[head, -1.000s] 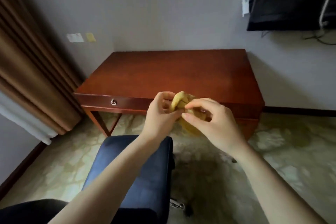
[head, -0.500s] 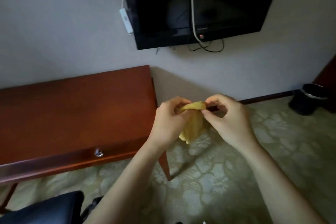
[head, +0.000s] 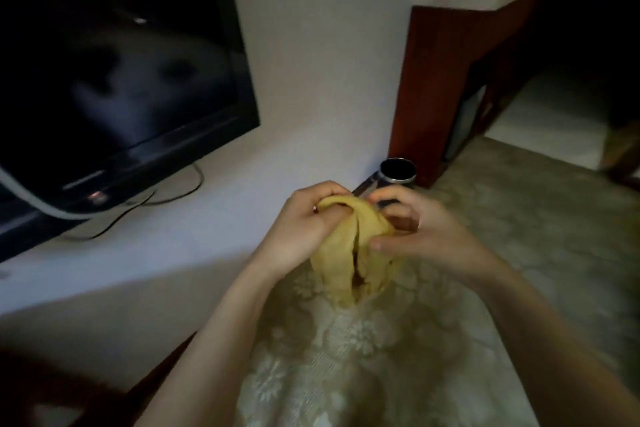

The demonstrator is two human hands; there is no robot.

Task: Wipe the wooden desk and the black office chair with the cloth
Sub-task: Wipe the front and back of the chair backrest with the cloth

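Floor: pale greenish floor (head: 519, 246) with a flowery pattern, kinda blurry.
Room: white wall (head: 329, 62), black TV (head: 114, 73) mounted on the left, reddish wooden cabinet (head: 446, 80) on the right, and a small dark bin (head: 397, 170) with a shiny rim on the floor just beside it.
Cloth: the yellow cloth (head: 346, 260) is up in the air over the floor, bunched and hanging down between both hands.
Left hand: the left hand (head: 304, 229) has its fingers curled round the top fold.
Right hand: the right hand (head: 426, 236) is pinching the other side with thumb and fingers.
Changed: the view swung right, so the desk dropped out of shot. The TV slid to the left edge and the bin now sits right behind the hands. Both hands are still on the cloth, which hangs lower.
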